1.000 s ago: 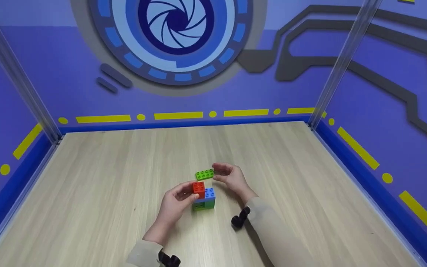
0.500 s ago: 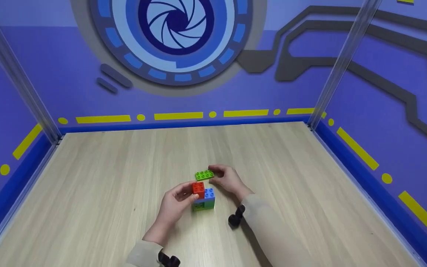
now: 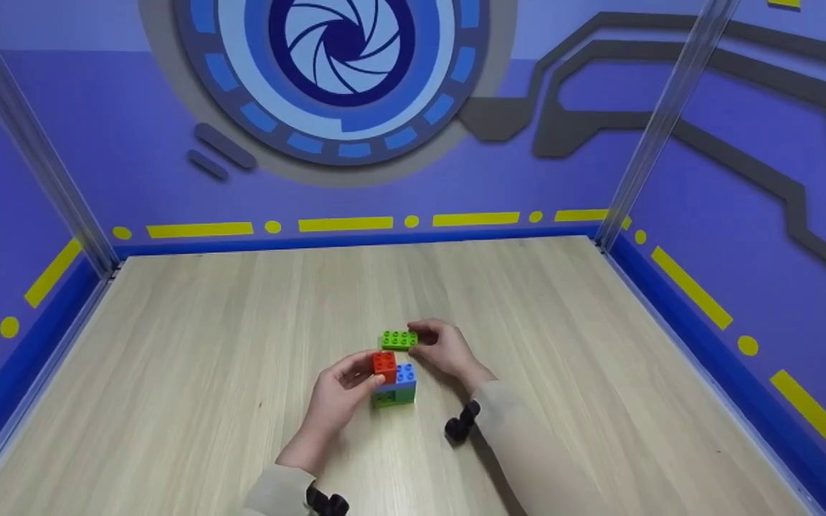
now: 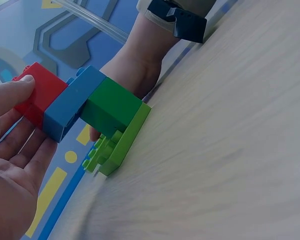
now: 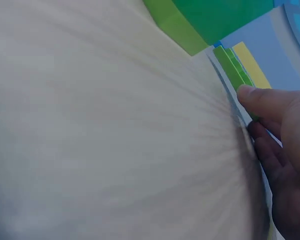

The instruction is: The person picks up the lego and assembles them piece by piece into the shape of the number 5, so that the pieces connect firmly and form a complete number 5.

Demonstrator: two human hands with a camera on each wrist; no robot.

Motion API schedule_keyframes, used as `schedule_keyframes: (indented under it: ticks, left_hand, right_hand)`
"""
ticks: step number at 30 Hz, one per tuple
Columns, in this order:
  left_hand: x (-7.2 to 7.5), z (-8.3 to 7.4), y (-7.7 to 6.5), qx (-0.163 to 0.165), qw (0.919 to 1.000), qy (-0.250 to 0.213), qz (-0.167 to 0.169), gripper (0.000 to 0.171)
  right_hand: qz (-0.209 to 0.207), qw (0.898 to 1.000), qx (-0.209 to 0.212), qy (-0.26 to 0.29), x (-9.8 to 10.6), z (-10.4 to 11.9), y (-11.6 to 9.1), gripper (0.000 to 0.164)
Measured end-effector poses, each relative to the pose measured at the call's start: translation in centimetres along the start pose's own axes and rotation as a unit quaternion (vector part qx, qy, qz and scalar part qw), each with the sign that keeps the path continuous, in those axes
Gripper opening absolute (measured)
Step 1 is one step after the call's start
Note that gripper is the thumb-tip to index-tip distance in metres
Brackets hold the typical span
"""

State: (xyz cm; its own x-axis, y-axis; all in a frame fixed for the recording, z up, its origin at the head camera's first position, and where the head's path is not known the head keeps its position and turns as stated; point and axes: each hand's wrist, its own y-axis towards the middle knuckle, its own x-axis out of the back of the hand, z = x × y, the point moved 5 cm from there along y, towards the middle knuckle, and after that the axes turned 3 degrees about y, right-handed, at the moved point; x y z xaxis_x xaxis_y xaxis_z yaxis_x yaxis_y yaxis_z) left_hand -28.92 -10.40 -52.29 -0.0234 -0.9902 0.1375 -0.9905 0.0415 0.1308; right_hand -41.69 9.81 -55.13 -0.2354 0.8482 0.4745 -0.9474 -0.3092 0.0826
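My left hand [image 3: 340, 390] holds a red toy building brick [image 3: 384, 368] between thumb and fingers. This brick sits on a blue brick [image 4: 75, 105], above a dark green brick [image 4: 111, 104] and a light green base [image 4: 126, 146] with studs; the stack stands on the table. Just behind it lies a separate bright green studded plate [image 3: 397, 340]. At that plate's right end, my right hand [image 3: 447, 349] pinches it, thumb on the near side in the right wrist view. The fingertips behind the plate are partly hidden.
The pale wooden table [image 3: 205, 358] is enclosed by blue-purple printed walls [image 3: 112, 143] at the back and sides. Clear corner posts [image 3: 660, 129] rise at the back corners. Both wrists wear black camera mounts [image 3: 462, 423] over beige sleeves.
My right hand has come left to the green plate and taken its right end. The plate has since turned slightly and shifted a little right. My left hand has stayed still.
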Motion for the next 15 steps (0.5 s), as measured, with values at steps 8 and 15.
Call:
schedule_keyframes:
  ticks: [8,15]
  left_hand:
    - [0.0,0.0,0.1,0.004,1.0000,-0.003,-0.002,0.045]
    - [0.0,0.1,0.1,0.001,1.0000,0.000,-0.003,0.046]
  right_hand:
    - [-0.005,0.999,0.017,0.046,1.1,0.1,-1.1,0.044]
    - [-0.004,0.996,0.020,0.088,1.8,0.7,-1.9,0.039]
